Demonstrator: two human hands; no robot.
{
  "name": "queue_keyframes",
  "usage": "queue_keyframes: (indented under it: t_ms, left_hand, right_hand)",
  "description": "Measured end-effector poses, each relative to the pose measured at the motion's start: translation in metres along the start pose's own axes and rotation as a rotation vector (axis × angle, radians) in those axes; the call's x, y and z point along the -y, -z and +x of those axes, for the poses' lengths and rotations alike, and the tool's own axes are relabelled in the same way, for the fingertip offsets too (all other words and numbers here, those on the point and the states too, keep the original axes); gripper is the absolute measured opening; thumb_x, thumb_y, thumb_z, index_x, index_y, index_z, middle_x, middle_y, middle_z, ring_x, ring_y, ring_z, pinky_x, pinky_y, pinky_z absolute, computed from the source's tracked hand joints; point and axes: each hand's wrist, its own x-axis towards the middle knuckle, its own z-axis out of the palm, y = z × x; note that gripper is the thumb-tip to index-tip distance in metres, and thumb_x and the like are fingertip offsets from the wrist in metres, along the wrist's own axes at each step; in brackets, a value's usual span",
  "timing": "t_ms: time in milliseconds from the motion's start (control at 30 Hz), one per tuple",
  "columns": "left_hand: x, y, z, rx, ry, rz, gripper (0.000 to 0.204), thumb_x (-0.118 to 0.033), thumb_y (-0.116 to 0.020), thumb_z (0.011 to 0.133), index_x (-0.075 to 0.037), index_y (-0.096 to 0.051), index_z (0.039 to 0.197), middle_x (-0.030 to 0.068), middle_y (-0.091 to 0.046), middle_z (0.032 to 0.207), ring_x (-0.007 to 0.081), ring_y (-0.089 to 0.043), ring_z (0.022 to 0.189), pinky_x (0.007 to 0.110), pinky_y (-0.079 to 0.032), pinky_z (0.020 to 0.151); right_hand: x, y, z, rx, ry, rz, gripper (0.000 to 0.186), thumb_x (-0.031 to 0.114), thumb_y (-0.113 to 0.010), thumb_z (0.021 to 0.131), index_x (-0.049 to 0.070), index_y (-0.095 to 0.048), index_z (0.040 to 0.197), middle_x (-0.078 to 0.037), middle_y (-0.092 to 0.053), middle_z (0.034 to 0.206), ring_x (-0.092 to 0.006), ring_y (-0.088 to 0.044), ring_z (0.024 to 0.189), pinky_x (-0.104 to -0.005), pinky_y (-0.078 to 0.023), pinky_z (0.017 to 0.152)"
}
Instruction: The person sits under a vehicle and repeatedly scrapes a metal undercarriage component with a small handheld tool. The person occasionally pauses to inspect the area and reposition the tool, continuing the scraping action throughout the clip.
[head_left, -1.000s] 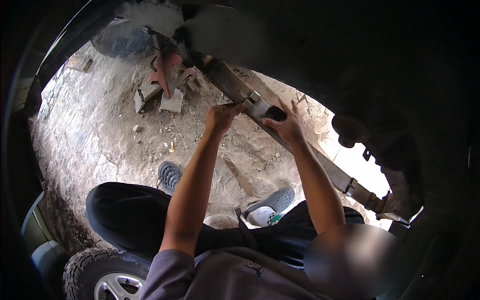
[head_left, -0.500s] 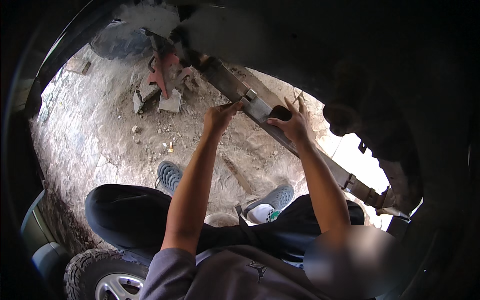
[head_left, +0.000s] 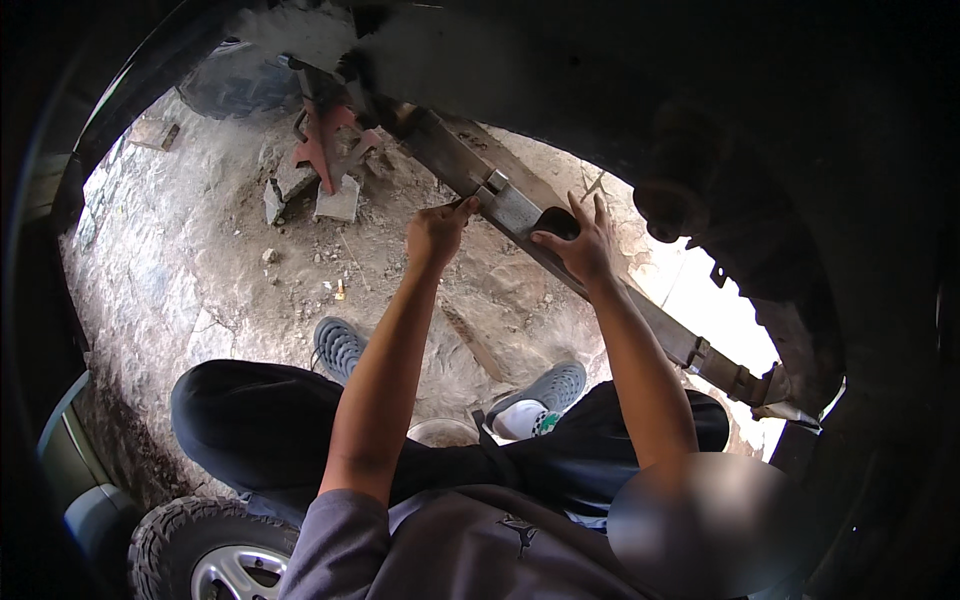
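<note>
A long metal beam (head_left: 652, 322) runs diagonally under the vehicle, with a pale metal plate (head_left: 514, 210) and a small shiny metal piece (head_left: 496, 181) on it. My left hand (head_left: 436, 236) is closed, its thumb and fingertips against the beam's near edge beside the shiny piece; whatever it pinches is hidden. A dark rounded opening or pad (head_left: 558, 223) lies at the right end of the plate. My right hand (head_left: 585, 242) is beside it, thumb touching its near edge and fingers stretched out and spread over the beam.
Dark vehicle underbody (head_left: 560, 80) hangs overhead. A red stand (head_left: 318, 150) on broken concrete blocks (head_left: 340, 200) is at far left. A spare wheel (head_left: 235, 565) lies lower left, a wood strip (head_left: 474, 343) between my feet, on rough ground.
Both hands keep their places at the beam. My left fingertips have shifted slightly left and down off the shiny piece. The view has tilted a little.
</note>
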Motion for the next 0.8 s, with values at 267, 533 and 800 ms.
queue_keyframes:
  t_ms: [267, 533, 800]
  left_hand:
    - [0.003, -0.008, -0.001, -0.017, -0.107, -0.042, 0.054, -0.061, -0.076, 0.090, -0.008, -0.083, 0.096, 0.0175, -0.077, 0.084, 0.0298, -0.076, 0.080, 0.041, -0.055, 0.074]
    - [0.076, 0.003, -0.037, -0.040, -0.153, -0.356, 0.038, -0.035, -0.066, 0.104, -0.003, -0.080, 0.119, 0.0109, -0.081, 0.101, 0.0175, -0.075, 0.095, 0.034, -0.055, 0.086]
    - [0.068, -0.007, -0.078, 0.112, -0.245, -0.402, 0.032, -0.026, -0.066, 0.106, 0.001, -0.079, 0.116, 0.0065, -0.078, 0.094, 0.0106, -0.068, 0.085, 0.028, -0.053, 0.082]
  right_hand:
    - [0.055, -0.028, 0.022, 0.002, 0.024, 0.199, 0.123, 0.085, -0.082, 0.061, 0.025, -0.045, 0.162, -0.027, -0.024, 0.172, -0.0495, -0.028, 0.156, -0.0599, -0.028, 0.126]
    - [0.011, -0.013, -0.001, -0.068, -0.025, -0.061, 0.113, 0.079, -0.086, 0.063, 0.025, -0.053, 0.157, -0.025, -0.027, 0.170, -0.0493, -0.027, 0.156, -0.0585, -0.029, 0.126]
    - [0.003, -0.005, -0.046, -0.384, 0.115, 0.222, 0.050, 0.038, -0.098, 0.071, 0.005, -0.073, 0.098, -0.010, -0.073, 0.104, -0.0279, -0.070, 0.101, -0.0416, -0.052, 0.095]
